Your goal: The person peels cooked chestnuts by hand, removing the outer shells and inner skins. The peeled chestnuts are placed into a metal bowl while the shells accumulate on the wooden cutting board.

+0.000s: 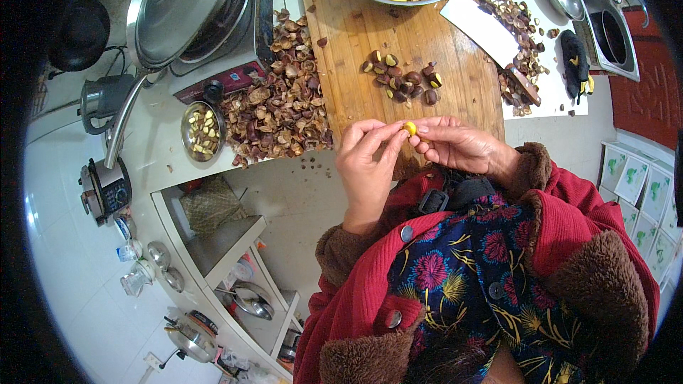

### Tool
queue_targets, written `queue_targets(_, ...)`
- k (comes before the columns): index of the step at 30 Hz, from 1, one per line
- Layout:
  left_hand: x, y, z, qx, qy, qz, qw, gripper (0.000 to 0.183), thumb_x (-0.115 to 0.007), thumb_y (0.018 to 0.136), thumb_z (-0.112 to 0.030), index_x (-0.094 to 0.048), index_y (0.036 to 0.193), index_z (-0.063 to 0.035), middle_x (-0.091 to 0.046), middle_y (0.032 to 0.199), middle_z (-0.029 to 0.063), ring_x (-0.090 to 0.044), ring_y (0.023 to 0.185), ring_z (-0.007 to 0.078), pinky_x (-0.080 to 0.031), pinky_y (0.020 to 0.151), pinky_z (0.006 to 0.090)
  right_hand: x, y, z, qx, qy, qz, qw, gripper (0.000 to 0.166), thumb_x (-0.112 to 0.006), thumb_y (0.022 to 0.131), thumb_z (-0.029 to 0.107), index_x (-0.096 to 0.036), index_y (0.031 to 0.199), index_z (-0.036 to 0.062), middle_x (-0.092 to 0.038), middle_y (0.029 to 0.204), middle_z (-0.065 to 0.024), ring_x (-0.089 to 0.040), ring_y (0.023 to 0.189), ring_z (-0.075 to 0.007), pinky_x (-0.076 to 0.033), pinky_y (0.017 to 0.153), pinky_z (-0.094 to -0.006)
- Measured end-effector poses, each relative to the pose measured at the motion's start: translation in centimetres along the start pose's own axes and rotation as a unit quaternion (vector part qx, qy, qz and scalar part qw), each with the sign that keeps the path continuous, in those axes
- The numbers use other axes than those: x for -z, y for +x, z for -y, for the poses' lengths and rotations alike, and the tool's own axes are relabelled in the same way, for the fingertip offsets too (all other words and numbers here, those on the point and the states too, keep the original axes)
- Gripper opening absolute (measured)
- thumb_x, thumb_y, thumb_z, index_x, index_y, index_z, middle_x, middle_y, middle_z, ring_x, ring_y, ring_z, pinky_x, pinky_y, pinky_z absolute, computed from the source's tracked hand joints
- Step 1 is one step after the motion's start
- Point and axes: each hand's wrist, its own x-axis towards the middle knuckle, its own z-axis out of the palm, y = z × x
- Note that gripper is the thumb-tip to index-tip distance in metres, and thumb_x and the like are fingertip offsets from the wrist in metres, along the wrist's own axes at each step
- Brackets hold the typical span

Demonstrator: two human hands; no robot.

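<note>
Between the fingertips of both hands is a peeled yellow chestnut (409,128). My left hand (371,162) pinches it from the left, and my right hand (453,141) from the right, over the near edge of a wooden board (363,90). Just beyond the hands lies a small pile of brown chestnuts (408,82), some with yellow flesh showing. A metal bowl (397,1) full of peeled yellow chestnuts stands at the board's far end. To its right rests a cleaver with a broad blade (480,26) and a wooden handle (524,85).
Chestnut shells (277,112) are heaped left of the board, with more shells (520,21) on its right. A small bowl of chestnut pieces (203,130) stands at the left, near a lidded pan (187,10). Dark gloves (573,61) lie near the sink (608,26).
</note>
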Motion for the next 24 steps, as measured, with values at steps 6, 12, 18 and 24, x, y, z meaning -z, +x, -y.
queue_targets(6, -0.16, -0.01, -0.11, 0.014, 0.007, -0.006, 1.0, 0.019, -0.075, 0.071, -0.002, -0.072, 0.088, -0.0067, -0.06, 0.083, 0.0056, -0.06, 0.073, 0.0178, -0.049, 0.063, 0.0284, 0.11, 0.31, 0.13, 0.001, -0.011, 0.007, 1.0, 0.025, -0.054, 0.095, 0.014, -0.059, 0.115, 0.0012, -0.067, 0.097, -0.0048, -0.063, 0.081, -0.0095, -0.055, 0.071, -0.0202)
queue_targets(12, -0.29, -0.22, 0.32, -0.004, 0.045, -0.02, 0.999, 0.014, -0.075, 0.07, -0.004, -0.068, 0.083, -0.0066, -0.059, 0.083, 0.0052, -0.059, 0.076, 0.0209, -0.048, 0.066, 0.0314, -0.34, 0.38, 0.41, -0.006, -0.006, 0.01, 1.0, 0.026, -0.054, 0.095, 0.014, -0.057, 0.117, 0.0007, -0.066, 0.097, -0.0047, -0.064, 0.082, -0.01, -0.055, 0.073, -0.0206)
queue_targets(18, -0.62, 0.01, 0.03, -0.024, 0.064, -0.027, 0.997, 0.014, -0.075, 0.07, -0.003, -0.066, 0.08, -0.0065, -0.059, 0.083, 0.0053, -0.059, 0.075, 0.0213, -0.048, 0.066, 0.032, 0.42, 0.64, 0.35, -0.003, 0.017, -0.001, 1.0, 0.026, -0.054, 0.095, 0.012, -0.056, 0.118, 0.0001, -0.065, 0.099, -0.006, -0.064, 0.084, -0.0112, -0.055, 0.076, -0.0213)
queue_targets(24, -0.96, 0.41, -0.37, 0.009, 0.027, -0.039, 0.999, 0.012, -0.073, 0.074, -0.003, -0.068, 0.084, -0.0056, -0.06, 0.084, 0.0063, -0.061, 0.072, 0.0192, -0.05, 0.063, 0.0293, 0.65, 0.3, 0.84, -0.014, 0.063, -0.001, 0.998, 0.026, -0.053, 0.095, 0.012, -0.056, 0.118, -0.0003, -0.066, 0.099, -0.0079, -0.065, 0.084, -0.0125, -0.056, 0.073, -0.0208)
